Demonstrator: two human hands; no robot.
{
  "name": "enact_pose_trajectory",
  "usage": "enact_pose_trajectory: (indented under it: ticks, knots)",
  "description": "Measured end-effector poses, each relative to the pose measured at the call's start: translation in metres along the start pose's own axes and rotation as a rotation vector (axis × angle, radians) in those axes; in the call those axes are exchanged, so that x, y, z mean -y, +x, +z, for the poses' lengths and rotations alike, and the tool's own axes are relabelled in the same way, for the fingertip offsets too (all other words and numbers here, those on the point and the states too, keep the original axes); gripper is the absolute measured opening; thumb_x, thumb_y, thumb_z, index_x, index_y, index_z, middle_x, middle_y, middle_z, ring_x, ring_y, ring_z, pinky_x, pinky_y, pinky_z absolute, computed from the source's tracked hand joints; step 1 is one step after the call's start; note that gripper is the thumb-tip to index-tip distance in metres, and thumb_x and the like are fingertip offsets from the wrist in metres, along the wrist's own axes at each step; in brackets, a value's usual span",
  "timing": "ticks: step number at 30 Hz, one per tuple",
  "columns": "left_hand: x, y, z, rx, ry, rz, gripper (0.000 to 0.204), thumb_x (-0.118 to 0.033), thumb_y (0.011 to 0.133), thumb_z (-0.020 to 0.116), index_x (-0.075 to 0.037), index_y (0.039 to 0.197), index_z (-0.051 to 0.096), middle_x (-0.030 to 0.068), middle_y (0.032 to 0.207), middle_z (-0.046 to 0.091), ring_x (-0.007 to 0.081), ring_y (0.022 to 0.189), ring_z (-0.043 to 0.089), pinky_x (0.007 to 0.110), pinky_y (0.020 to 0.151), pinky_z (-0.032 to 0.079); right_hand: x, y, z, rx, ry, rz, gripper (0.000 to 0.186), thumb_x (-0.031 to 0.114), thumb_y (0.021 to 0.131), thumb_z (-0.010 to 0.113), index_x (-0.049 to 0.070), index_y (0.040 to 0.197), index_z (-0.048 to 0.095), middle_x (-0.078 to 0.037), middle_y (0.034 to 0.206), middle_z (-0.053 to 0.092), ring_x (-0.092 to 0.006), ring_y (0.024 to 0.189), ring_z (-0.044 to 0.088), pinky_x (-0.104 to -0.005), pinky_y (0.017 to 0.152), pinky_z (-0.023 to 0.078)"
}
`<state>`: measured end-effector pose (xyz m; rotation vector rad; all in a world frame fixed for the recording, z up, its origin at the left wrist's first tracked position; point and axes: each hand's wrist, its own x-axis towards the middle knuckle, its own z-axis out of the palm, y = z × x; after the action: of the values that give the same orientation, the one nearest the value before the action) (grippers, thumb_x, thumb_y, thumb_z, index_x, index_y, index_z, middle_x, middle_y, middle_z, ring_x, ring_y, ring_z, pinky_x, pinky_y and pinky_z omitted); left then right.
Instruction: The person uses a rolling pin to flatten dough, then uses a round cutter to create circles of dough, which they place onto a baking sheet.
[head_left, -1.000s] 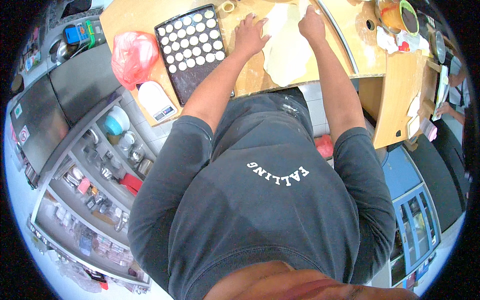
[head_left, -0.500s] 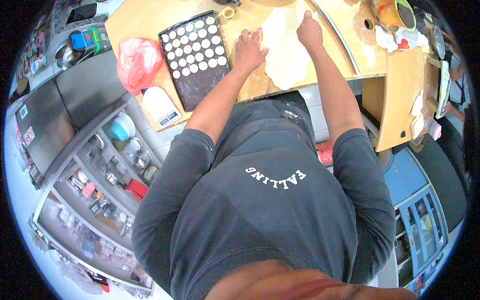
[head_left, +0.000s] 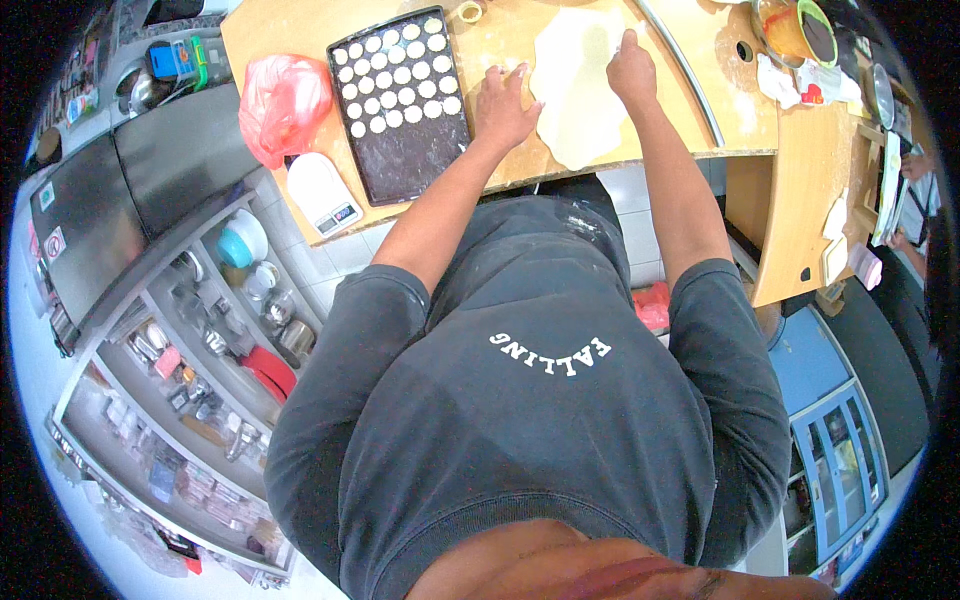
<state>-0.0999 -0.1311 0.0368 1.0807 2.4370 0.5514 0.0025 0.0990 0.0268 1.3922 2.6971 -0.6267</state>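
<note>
A pale sheet of rolled dough (head_left: 580, 110) lies flat on the floured wooden table. My left hand (head_left: 508, 108) rests at its left edge with the fingers spread, holding nothing. Over the right part of the sheet, my right hand (head_left: 632, 75) has its fingers curled closed; whatever may be in them is hidden. Left of my left hand sits a dark baking tray (head_left: 415, 165), its far part covered by rows of small round pale dough pieces (head_left: 402, 75). A pale ring, perhaps a cutter (head_left: 469, 12), lies beyond the tray's far right corner.
A red plastic bag (head_left: 285, 105) and a white kitchen scale (head_left: 322, 195) stand left of the tray. Right of the dough lies a long metal rod (head_left: 680, 70). Bowls (head_left: 800, 35) sit at the far right, near another person's hand (head_left: 915, 165).
My right hand has come nearer to me over the dough, still closed. The left hand stays by the dough's edge with little movement. The whole view has shifted slightly.
</note>
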Motion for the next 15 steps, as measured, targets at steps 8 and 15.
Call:
enact_pose_trajectory:
  ticks: [8, 15]
  knots:
    - [0.007, -0.018, 0.005, 0.003, -0.036, 0.012, 0.072, -0.036, 0.085, 0.079, -0.01, 0.146, 0.051, 0.0281, 0.141, 0.043, 0.0439, 0.132, 0.048, 0.051, 0.111, 0.042, -0.005, -0.022, 0.003, -0.01, 0.02, 0.014, 0.024, 0.003, 0.09, 0.055, -0.001, 0.113, 0.049, -0.033, 0.091, 0.069, -0.0493, 0.091, 0.07, -0.0565, 0.08, 0.056]
    - [0.018, -0.034, 0.012, -0.107, -0.052, 0.115, 0.067, -0.036, 0.088, 0.077, -0.008, 0.144, 0.052, 0.0262, 0.137, 0.042, 0.0427, 0.128, 0.048, 0.049, 0.109, 0.043, -0.014, -0.035, 0.012, -0.069, 0.042, -0.023, 0.026, 0.005, 0.091, 0.056, -0.001, 0.115, 0.049, -0.032, 0.088, 0.069, -0.0503, 0.088, 0.07, -0.0572, 0.078, 0.057]
